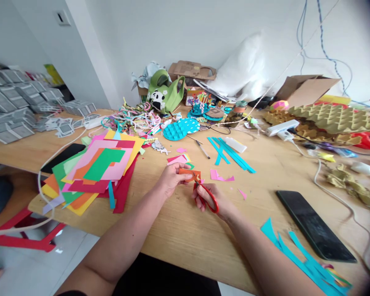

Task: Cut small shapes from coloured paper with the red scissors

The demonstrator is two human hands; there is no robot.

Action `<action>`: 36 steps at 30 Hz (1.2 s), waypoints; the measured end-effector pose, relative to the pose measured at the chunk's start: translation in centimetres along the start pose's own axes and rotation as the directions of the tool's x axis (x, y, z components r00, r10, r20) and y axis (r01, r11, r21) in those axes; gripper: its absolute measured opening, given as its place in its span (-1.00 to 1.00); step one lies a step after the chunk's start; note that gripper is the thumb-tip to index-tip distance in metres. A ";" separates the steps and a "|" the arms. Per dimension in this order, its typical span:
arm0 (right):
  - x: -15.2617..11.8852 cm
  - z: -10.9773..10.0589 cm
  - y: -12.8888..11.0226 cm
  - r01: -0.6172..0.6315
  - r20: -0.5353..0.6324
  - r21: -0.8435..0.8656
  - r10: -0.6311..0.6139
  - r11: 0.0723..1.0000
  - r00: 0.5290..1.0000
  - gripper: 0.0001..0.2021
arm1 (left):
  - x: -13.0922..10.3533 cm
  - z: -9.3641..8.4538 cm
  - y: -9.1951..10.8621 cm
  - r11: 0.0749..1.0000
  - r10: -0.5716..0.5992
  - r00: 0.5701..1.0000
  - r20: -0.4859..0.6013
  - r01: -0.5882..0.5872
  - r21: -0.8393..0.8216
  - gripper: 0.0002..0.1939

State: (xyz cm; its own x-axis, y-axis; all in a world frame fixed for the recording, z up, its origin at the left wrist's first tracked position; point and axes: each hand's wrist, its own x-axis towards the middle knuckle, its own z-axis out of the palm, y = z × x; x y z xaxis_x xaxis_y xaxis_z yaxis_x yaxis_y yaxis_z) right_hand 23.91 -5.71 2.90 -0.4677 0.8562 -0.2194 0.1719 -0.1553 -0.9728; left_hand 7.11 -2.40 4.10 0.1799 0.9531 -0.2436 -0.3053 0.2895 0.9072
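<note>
Pinched between the thumb and fingers of my left hand (172, 180) is a small piece of orange paper (195, 173). Red-handled scissors (212, 197) are in my right hand (214, 196), with its fingers through the loops. The blades meet the right part of the orange paper. Just behind my left hand lie small cut papers (178, 158) in pink, red and green. Pink paper scraps (218, 176) are on the table to the right of the scissors.
Coloured paper sheets (101, 164) are piled at left. Blue strips (231, 152) and a pen (202, 149) lie ahead. A black phone (314, 226) and more blue strips (308, 263) sit at right. Farther back are a green bag (166, 92) and egg trays (336, 117).
</note>
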 end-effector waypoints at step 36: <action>0.0 -0.2 0.3 -0.031 -0.011 0.011 0.031 0.999 0.999 -0.38 | -0.4 0.6 0.0 0.997 -0.069 0.998 -0.014 0.069 -0.017 -0.66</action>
State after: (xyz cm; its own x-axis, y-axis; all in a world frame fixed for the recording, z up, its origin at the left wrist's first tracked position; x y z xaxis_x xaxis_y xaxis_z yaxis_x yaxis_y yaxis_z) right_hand 24.14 -5.65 2.66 -0.4525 0.8565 -0.2483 0.1762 -0.1870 -0.9664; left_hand 7.57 -2.86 4.36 0.1875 0.9320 -0.3103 -0.3081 0.3557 0.8824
